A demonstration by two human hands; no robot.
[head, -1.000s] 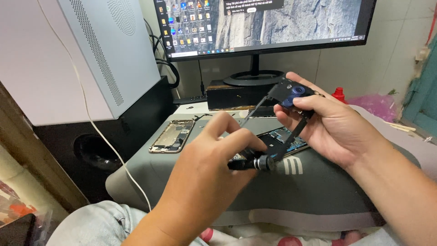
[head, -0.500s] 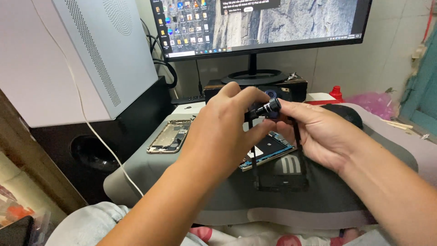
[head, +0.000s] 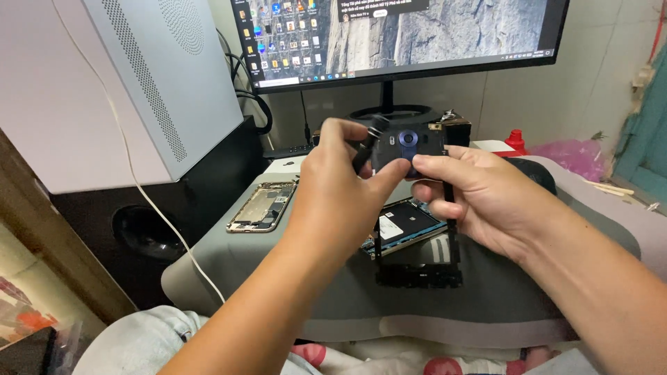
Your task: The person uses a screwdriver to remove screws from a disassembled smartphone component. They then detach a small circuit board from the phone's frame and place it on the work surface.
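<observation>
My right hand (head: 486, 201) holds a black phone frame (head: 417, 274) upright above the grey mat (head: 292, 305), thumb on its top part with the round blue camera ring (head: 408, 139). My left hand (head: 333, 201) grips a black screwdriver (head: 368, 142), whose end sits against the frame's upper left corner. Under the frame, an opened phone body (head: 403, 226) with a blue-edged board lies flat on the mat.
A gold opened phone (head: 260, 206) lies at the mat's far left. A grey computer case (head: 160, 76) stands on a black speaker (head: 139, 229) at left. A monitor (head: 403, 35) stands behind, with a black box (head: 455, 132), a red cap (head: 515, 139) and a pink bag (head: 573, 154).
Both hands have lifted the frame higher and turned it upright. My left hand has brought the screwdriver from the frame's lower edge up to its top corner.
</observation>
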